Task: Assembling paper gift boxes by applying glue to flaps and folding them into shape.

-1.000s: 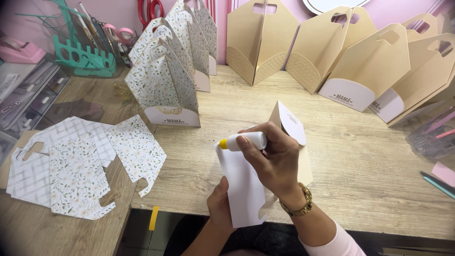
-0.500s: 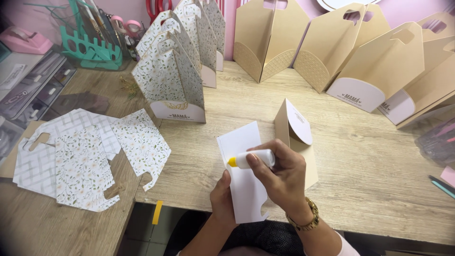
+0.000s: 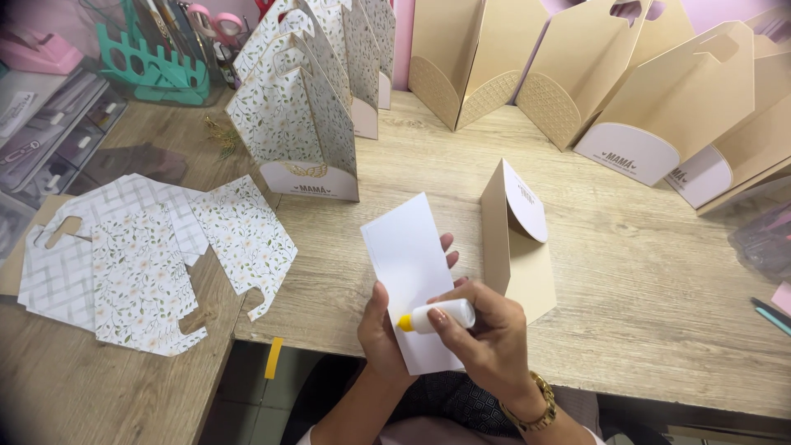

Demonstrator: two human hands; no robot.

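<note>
Left hand (image 3: 381, 330): grips white card (image 3: 412, 272) from beneath. Right hand (image 3: 486, 334): closed around glue bottle (image 3: 441, 316), yellow tip on card. Kraft box piece (image 3: 515, 239) just beside.

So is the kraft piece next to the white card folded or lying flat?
Folded. The kraft piece has one panel flat on the table and another standing up from the crease, a white rounded label on it.

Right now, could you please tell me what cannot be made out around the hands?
Head view:
- Lower edge of the white rectangular card: hidden by the right hand.
- Left hand: mostly behind the card.
- Yellow-tipped white glue bottle: rear hidden in the right hand's grip.
- Glue on the card: too faint to tell.
</note>
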